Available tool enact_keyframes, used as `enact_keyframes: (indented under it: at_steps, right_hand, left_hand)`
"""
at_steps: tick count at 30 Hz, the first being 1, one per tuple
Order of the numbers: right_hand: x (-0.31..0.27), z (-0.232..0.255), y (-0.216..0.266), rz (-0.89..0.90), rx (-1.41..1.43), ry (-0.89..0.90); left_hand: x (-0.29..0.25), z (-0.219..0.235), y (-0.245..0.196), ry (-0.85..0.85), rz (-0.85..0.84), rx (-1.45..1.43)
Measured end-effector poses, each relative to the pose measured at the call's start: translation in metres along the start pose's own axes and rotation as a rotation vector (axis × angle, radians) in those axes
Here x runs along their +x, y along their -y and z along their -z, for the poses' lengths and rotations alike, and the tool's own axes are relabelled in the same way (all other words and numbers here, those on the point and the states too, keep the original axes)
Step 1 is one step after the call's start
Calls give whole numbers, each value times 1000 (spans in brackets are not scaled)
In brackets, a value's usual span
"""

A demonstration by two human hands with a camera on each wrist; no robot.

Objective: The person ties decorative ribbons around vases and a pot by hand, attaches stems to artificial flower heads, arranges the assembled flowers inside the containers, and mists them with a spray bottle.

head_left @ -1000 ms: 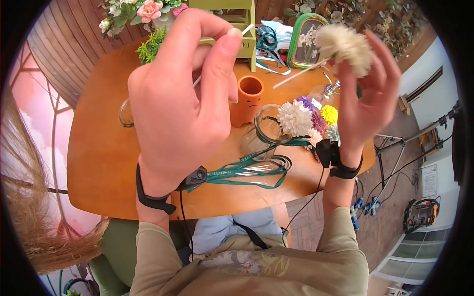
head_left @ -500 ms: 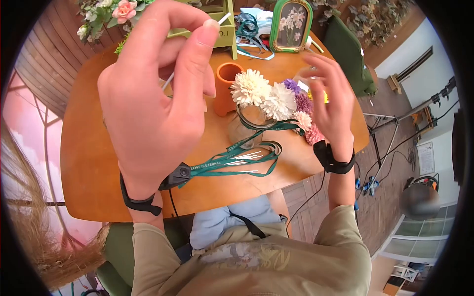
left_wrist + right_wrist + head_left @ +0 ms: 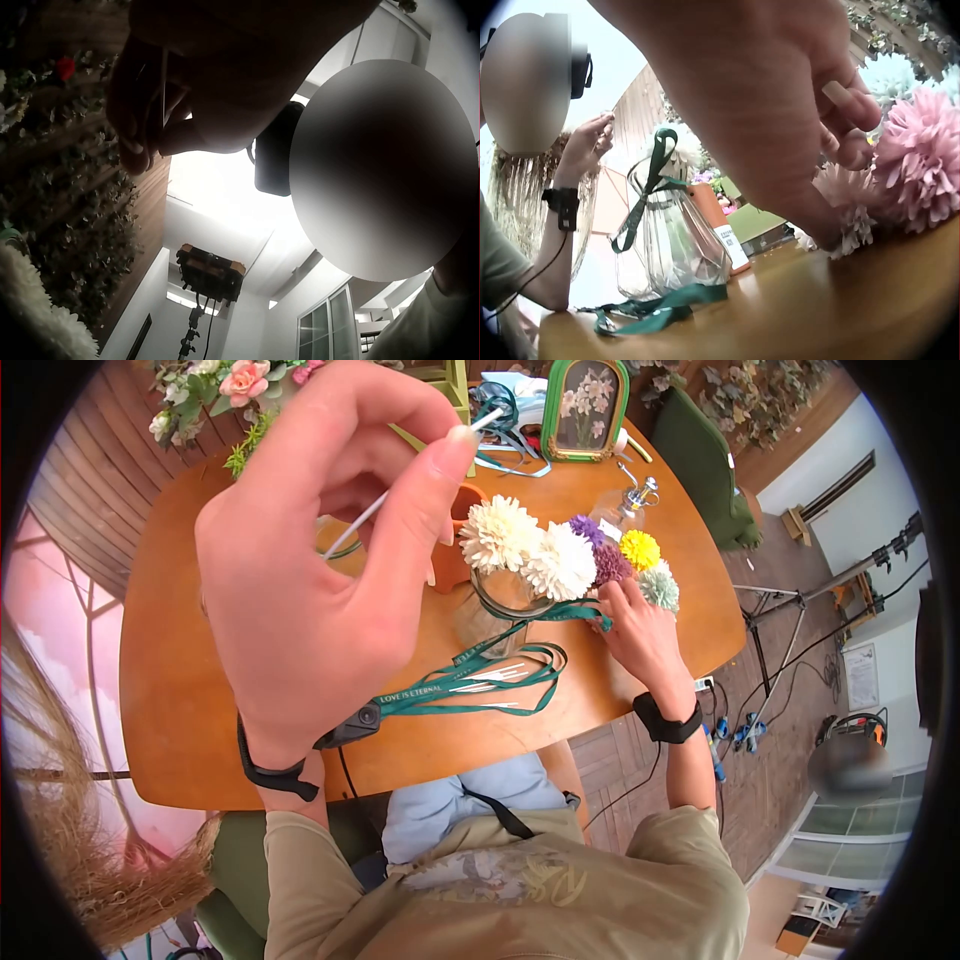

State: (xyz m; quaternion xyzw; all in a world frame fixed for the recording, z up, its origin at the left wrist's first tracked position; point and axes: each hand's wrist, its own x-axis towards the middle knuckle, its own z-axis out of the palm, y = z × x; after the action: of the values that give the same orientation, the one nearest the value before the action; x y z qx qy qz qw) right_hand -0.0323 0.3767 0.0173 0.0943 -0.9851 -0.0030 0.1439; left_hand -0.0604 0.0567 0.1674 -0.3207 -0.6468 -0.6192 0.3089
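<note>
My left hand (image 3: 310,580) is raised close to the head camera, pinching a thin white stick (image 3: 360,525) between thumb and index finger. Low at the right side of the table, my right hand (image 3: 640,635) reaches into a cluster of artificial flowers. Its curled fingers and thumb are around a pale pink flower (image 3: 851,195), beside a deeper pink flower (image 3: 922,161). A cream flower (image 3: 500,533) and a white flower (image 3: 560,562) show at the mouth of the clear glass vase (image 3: 675,247), which has a green ribbon tied round its neck.
Purple, yellow (image 3: 640,549) and pale green flowers (image 3: 659,587) lie past my right hand. Green ribbon (image 3: 420,697) and several white sticks spread in front of the vase. Behind stand an orange pot (image 3: 452,570), a glass spray bottle (image 3: 622,510) and a green frame (image 3: 585,410).
The cream flower, earlier in my right hand, now stands at the vase. My right hand has come down to the flower cluster. My left hand keeps hold of the stick.
</note>
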Motion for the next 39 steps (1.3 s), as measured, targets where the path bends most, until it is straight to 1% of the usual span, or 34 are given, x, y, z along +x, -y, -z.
enact_keyframes:
  at_steps: [1,2,3,4,5,6,7,8,9,10,11,13,14,15,17,18,20,21,22,23,24,25,27,29,31,32,34,35,37,38,39]
  right_hand:
    - [1,1,-1,57,68,-49]
    - [4,11,4,62,68,-50]
    - [7,32,13,-94,290,-116]
    - [10,50,19,-252,510,-181]
    - [14,63,22,-248,507,-181]
    - [17,74,24,-256,709,-301]
    - [21,80,25,-261,911,-423]
    - [28,81,23,-137,955,-508]
    - [38,88,27,-131,954,-517]
    - [54,101,37,3,1040,-553]
    - [65,113,52,132,1123,-578]
    - [80,132,91,175,1359,-560]
    - [90,136,108,216,1255,-634]
    - [96,142,114,299,1210,-617]
    - [106,144,127,322,1280,-633]
    - [108,146,129,335,1288,-635]
    - [111,147,131,314,1478,-521]
    - [113,147,131,316,1485,-516]
    - [115,145,131,342,1453,-558]
    - [117,143,131,361,1421,-598]
    - [118,139,131,384,1459,-627]
    - [117,138,131,373,1463,-623]
    - [115,139,129,323,1423,-561]
    - [117,133,123,317,1438,-550]
    - [121,124,108,292,1096,-665]
    - [120,126,113,291,1098,-664]
    - [116,130,129,111,1699,-619]
    - [125,119,121,109,1700,-619]
    - [152,89,98,623,1273,-876]
    - [144,97,109,621,1273,-876]
    - [129,113,130,520,1246,-877]
  left_hand:
    - [3,5,0,-5,-6,5]
    - [7,11,-1,41,55,94]
    - [9,15,-2,87,119,182]
    - [6,11,-5,82,119,181]
    - [1,2,-11,7,176,149]
    - [-1,-2,-14,-68,231,117]
    - [1,2,-12,-71,227,118]
    - [5,9,-9,61,170,118]
    - [8,12,-8,192,109,118]
    - [7,10,-10,231,129,107]
    - [7,9,-10,229,117,113]
    - [6,9,-8,271,86,87]
    - [7,10,-7,283,64,106]
    - [7,11,-6,277,55,119]
    - [9,11,-4,245,12,131]
    - [10,13,-6,241,26,120]
    - [11,11,-5,211,30,115]
    - [11,11,-5,188,41,98]
    - [12,12,-4,187,45,105]
    - [13,14,-5,211,56,130]
    - [13,14,-4,237,67,150]
    - [12,13,-3,243,77,149]
    - [11,11,0,205,87,149]
    - [10,11,-2,202,106,150]
    - [10,11,-2,199,122,153]
    - [10,11,-1,199,125,151]
    - [10,11,0,201,129,150]
    - [10,11,1,207,131,157]
    - [10,11,1,216,134,163]
    - [10,11,1,216,144,159]
    - [10,11,2,217,154,155]
